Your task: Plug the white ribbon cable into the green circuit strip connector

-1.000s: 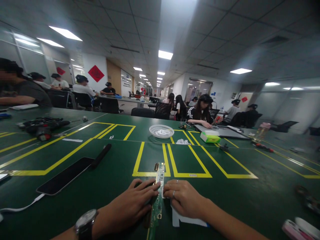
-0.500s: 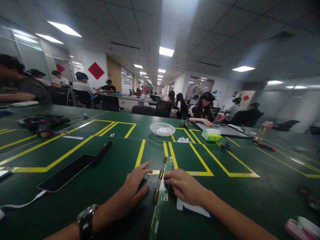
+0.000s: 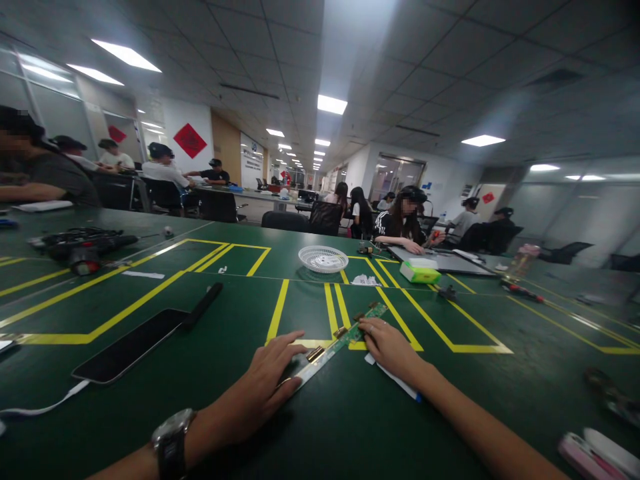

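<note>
A long narrow green circuit board lies slanted on the green table mat, its far end pointing up and right. My left hand, with a watch at the wrist, rests flat with fingers stretched on the board's near end. My right hand touches the board's far end with its fingertips; a ring shows on one finger. A white paper slip lies under my right wrist.
A black phone on a white cable and a black pen-like bar lie to the left. A white basket, a green box and tools sit farther off. Several people work at tables behind. A pink-white object lies at the right bottom.
The board has swung from pointing straight away to slanting right. My right hand moved forward and right with its far end. My left hand stayed by the near end.
</note>
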The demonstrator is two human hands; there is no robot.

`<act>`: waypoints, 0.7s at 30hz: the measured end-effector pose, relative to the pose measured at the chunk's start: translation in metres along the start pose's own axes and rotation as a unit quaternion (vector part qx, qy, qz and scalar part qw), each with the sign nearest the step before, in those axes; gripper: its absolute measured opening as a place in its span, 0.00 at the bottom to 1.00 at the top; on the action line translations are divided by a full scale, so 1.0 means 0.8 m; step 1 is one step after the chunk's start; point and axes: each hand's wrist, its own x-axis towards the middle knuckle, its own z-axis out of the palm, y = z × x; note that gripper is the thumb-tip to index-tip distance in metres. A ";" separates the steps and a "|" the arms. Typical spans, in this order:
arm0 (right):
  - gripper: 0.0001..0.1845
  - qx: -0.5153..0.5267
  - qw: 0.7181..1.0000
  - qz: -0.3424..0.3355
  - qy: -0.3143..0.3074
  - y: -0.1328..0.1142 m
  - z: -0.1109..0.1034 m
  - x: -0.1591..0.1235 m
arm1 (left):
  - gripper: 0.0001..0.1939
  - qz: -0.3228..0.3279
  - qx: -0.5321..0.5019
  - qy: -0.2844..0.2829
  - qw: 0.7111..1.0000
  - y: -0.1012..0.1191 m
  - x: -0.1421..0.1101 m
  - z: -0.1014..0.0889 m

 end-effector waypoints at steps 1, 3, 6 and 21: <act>0.20 0.001 1.000 0.001 -0.002 0.000 0.000 0.000 | 0.20 0.000 -0.001 0.004 1.000 -0.001 0.000 0.001; 0.20 0.003 1.000 0.003 -0.005 0.001 0.001 -0.001 | 0.20 0.006 0.000 0.010 1.000 -0.001 0.000 0.001; 0.20 0.004 1.000 0.004 -0.008 0.001 -0.001 -0.001 | 0.20 0.015 0.001 -0.006 1.000 0.002 0.000 -0.004; 0.26 0.030 0.998 0.013 -0.046 0.003 -0.005 -0.001 | 0.20 0.022 0.011 -0.019 1.000 0.005 0.001 -0.006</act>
